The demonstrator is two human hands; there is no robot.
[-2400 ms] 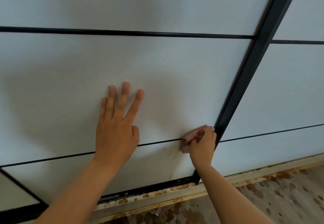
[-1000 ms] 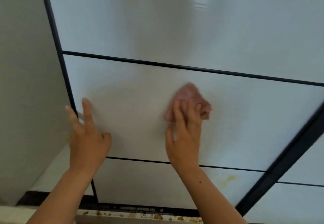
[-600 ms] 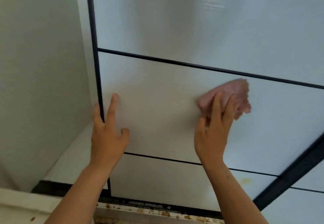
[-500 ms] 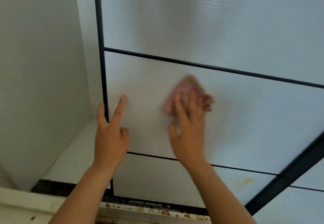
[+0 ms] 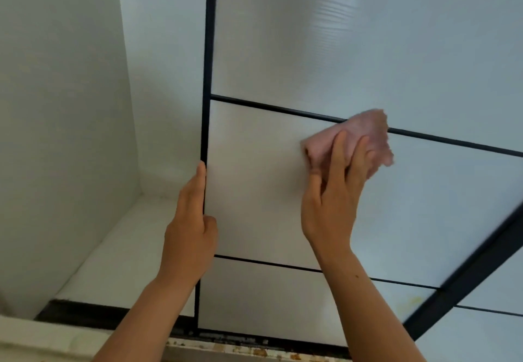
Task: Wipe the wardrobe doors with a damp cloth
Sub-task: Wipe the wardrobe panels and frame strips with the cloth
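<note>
At the far left we see a pale wall point(image 5: 56, 107), and beside it an open wardrobe bay point(image 5: 164, 78) with a white floor point(image 5: 119, 248) and a dark sill along its front. Next comes the left hand point(image 5: 192, 234). Its grip is clenched on the left edge of the wardrobe door point(image 5: 254, 192), with the thumb on the front face and a finger lying along the thin black frame point(image 5: 208, 50); we cannot see the other fingers behind that edge.

The door is a pale, glossy surface divided by a horizontal black strip point(image 5: 268, 108) above and another lower down. Further right, the right hand point(image 5: 331, 206) has its grip released: the fingers lie straight and press the pink cloth point(image 5: 365, 132) flat against the middle panel. The cloth's upper edge covers part of the upper strip.

Low on the door, near its right side, we note a faint yellowish stain point(image 5: 407, 302). A thick black post point(image 5: 467, 274) runs diagonally there, and the second door point(image 5: 495, 333) lies past it. Along the bottom runs a track point(image 5: 240, 347) flecked with rusty spots.
</note>
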